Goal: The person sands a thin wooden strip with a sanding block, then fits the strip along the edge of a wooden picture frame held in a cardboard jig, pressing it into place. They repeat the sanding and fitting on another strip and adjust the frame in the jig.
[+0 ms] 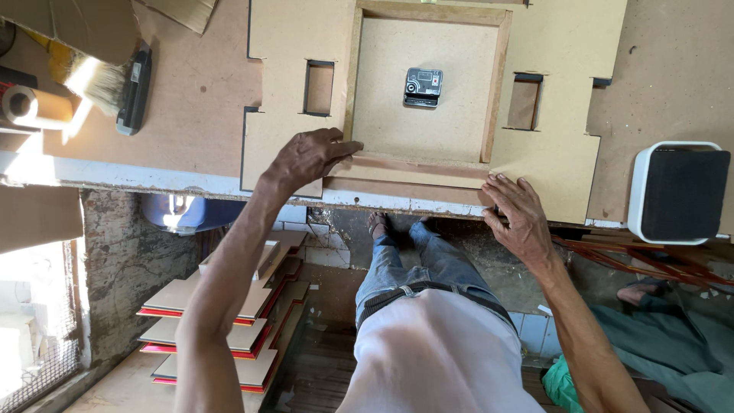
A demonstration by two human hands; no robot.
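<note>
A cut fibreboard panel (566, 153) lies on the workbench with a square wooden frame (495, 84) glued onto it. A small black and silver clock movement (423, 86) sits in the middle of the frame. My left hand (310, 157) presses flat on the frame's near left corner, fingers spread. My right hand (518, 214) rests on the panel's near edge at the frame's right corner, fingers apart and curled over the bench edge. Neither hand holds anything. Two rectangular slots (319, 87) flank the frame.
A wide paintbrush (107, 80) and a tape roll (30, 107) lie at the bench's left. A white and black box (677, 191) sits at the right edge. Stacked boards with red edges (222, 321) stand on the floor below, near another person's foot (638, 292).
</note>
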